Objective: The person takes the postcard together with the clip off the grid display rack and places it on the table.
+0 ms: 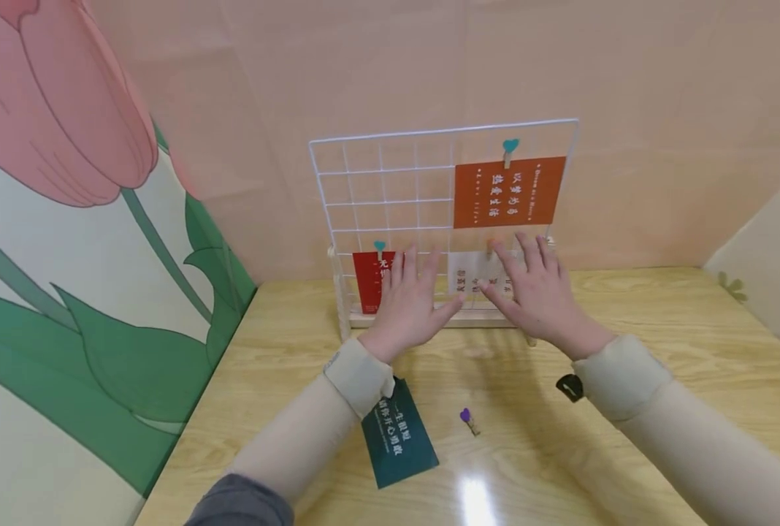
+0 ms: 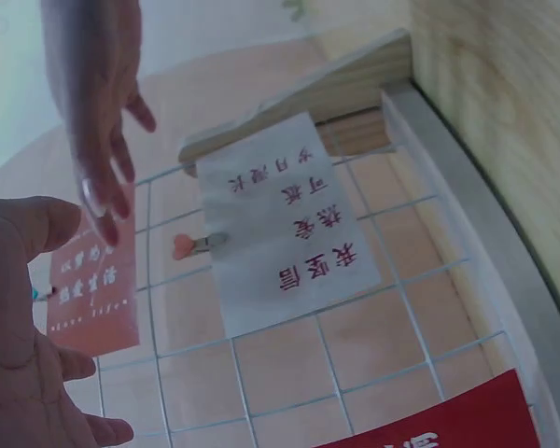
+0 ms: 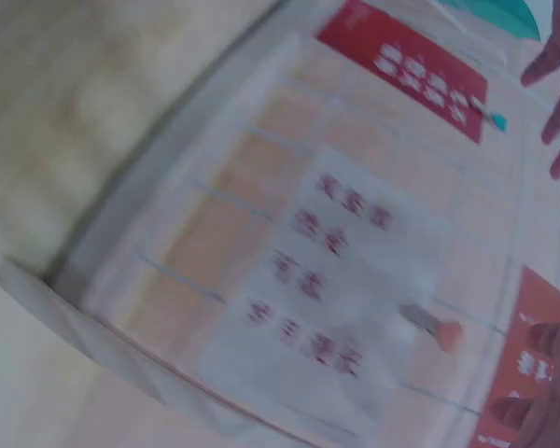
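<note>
My left hand is held up with fingers spread in front of the lower left of a white wire grid rack, holding nothing. My right hand, likewise empty with fingers apart, hovers before the lower right. An orange card hangs at the grid's upper right under a teal heart clip. Low on the left is a red card with another teal heart clip, partly hidden by the left fingers. Between the hands a white card hangs by an orange heart clip.
A dark green card with white writing lies on the wooden table, partly beneath the left forearm. Right of it lies a purple heart clip. The rack stands on a wooden base near a pinkish wall covering.
</note>
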The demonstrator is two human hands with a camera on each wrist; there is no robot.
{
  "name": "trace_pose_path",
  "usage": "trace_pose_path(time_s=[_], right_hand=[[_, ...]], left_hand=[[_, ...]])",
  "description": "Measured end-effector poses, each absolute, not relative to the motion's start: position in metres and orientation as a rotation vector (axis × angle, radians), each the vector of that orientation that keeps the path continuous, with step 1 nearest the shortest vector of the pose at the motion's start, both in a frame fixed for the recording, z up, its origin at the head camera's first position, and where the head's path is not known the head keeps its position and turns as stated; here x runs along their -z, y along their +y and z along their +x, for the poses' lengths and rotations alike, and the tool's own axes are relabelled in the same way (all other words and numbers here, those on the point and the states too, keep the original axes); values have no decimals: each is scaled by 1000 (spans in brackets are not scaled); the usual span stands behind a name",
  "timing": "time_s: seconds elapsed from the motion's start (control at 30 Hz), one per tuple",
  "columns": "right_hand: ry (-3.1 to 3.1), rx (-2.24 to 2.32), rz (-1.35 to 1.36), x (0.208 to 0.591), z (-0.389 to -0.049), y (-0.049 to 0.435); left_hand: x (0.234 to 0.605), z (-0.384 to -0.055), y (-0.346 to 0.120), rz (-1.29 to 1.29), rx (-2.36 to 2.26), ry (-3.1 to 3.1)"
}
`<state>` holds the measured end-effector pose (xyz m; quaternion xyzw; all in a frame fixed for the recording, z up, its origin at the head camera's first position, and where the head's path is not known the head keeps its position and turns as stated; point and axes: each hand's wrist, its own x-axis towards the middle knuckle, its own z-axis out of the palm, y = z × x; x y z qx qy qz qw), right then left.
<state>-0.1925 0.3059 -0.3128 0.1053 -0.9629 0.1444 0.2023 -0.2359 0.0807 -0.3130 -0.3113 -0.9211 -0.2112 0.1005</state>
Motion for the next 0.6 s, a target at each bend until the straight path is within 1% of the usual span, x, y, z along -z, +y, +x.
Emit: trace_pose_path(time_s=[0.33,0.6], right_hand=[[-2592,-375,214,242,-210,316],[-2449,-372,234,206,-220,318]], left_hand=[[293,-251,102,-969,737,-2743],[274,-268,113,-1009,878,-2703]])
